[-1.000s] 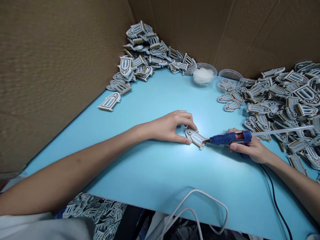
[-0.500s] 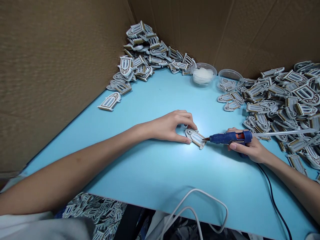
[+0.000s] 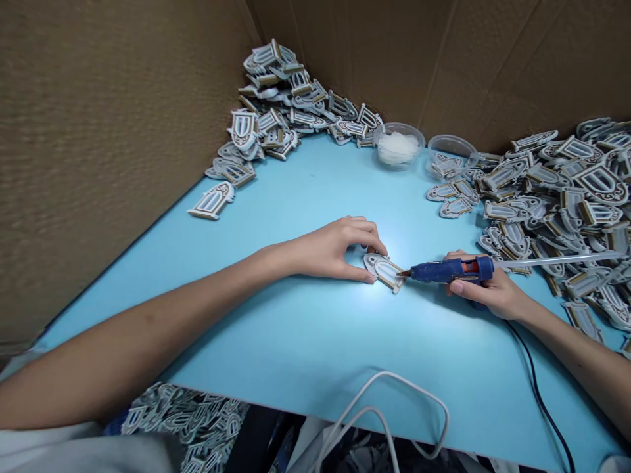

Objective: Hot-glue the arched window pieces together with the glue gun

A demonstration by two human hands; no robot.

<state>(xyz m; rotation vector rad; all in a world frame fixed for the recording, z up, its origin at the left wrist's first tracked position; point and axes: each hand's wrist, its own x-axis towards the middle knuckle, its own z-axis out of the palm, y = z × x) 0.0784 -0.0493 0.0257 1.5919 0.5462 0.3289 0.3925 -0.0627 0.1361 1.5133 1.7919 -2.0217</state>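
Near the middle of the blue table lies a small white arched window-shaped piece (image 3: 385, 270) with gold-brown trim. Thumb and fingers of my left hand (image 3: 352, 249) grip its rounded end from both sides. My right hand (image 3: 486, 289) is wrapped round a blue hot glue gun (image 3: 446, 270), its thumb along the near side. The gun's dark nozzle points left, with its tip at the straight end of the piece; I cannot tell whether it touches. A long clear glue stick (image 3: 552, 261) sticks out of the gun's back.
Similar pieces are heaped at the back left (image 3: 280, 98) and on the right (image 3: 566, 197). Two clear round tubs stand at the back, one with white discs (image 3: 398, 148). Cardboard walls (image 3: 374, 59) enclose the table. A black cord (image 3: 537, 387) and a white cable loop (image 3: 394, 381) cross the front.
The whole view has shifted very slightly. Both hands, the arched piece and the glue gun keep nearly the same places relative to each other.
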